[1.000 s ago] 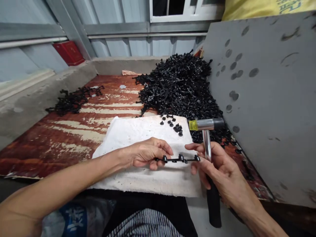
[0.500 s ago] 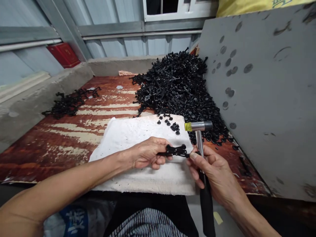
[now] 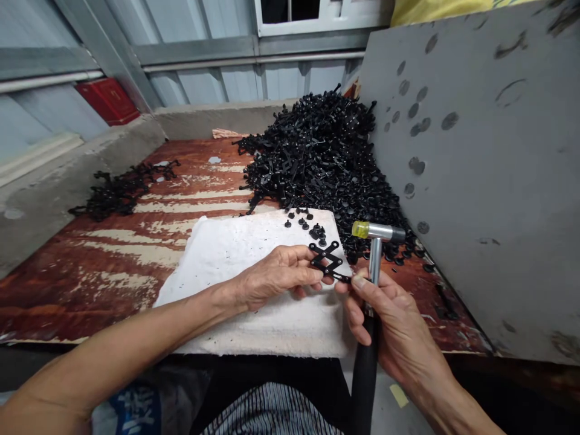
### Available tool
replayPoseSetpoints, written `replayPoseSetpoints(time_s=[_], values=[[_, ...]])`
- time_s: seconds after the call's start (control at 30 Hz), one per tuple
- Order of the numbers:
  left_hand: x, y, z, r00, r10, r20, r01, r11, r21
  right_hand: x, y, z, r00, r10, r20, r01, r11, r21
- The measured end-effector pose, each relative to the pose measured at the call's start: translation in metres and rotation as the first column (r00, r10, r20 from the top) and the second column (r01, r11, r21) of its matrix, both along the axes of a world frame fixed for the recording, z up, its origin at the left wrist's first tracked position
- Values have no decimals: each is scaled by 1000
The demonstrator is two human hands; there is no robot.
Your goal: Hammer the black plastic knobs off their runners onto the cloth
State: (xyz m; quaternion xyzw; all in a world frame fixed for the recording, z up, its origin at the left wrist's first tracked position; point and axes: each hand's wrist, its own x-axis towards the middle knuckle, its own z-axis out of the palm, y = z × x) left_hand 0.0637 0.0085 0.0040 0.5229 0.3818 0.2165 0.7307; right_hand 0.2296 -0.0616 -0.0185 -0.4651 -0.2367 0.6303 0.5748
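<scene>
A small black scissor linkage [image 3: 327,258] with crossed bars and shiny rivets is held above the white cloth [image 3: 217,254]. My left hand [image 3: 285,270] pinches its left side between thumb and fingers. My right hand [image 3: 385,296] pinches the linkage's lower right end with thumb and forefinger. The same hand keeps a two-faced mallet [image 3: 376,260] in its grip, its yellow and dark faces up and its black handle pointing down. Several black round-headed studs [image 3: 317,231] lie on the cloth's far right corner, just beyond the linkage.
A large heap of black parts [image 3: 312,157] covers the back right of the worn red tabletop [image 3: 109,266]. A smaller cluster of black linkages [image 3: 122,190] lies at the left. A spotted grey board [image 3: 475,181] leans along the right side. Behind is a low concrete ledge [image 3: 217,118].
The linkage has gone from nearly folded flat to spread out in open crosses. The mallet head has shifted a little to the right, and the view has turned slightly.
</scene>
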Motion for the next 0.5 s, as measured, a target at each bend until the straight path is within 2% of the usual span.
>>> replayPoseSetpoints(time_s=[0.17,0.27,0.4,0.5], values=[[4,6,2,993,86,-83,-74,986,147,-2,-4,-2,998,61,20,-61,998,11],[2,20,3,973,97,-211,-44,969,242,7,-2,-1,998,32,51,-31,999,-19],[0,42,-1,945,55,-322,3,984,178,25,8,-3,983,-127,130,130,991,-10],[1,53,-7,954,22,-298,21,990,139,34,14,-10,980,-133,144,140,990,-33]])
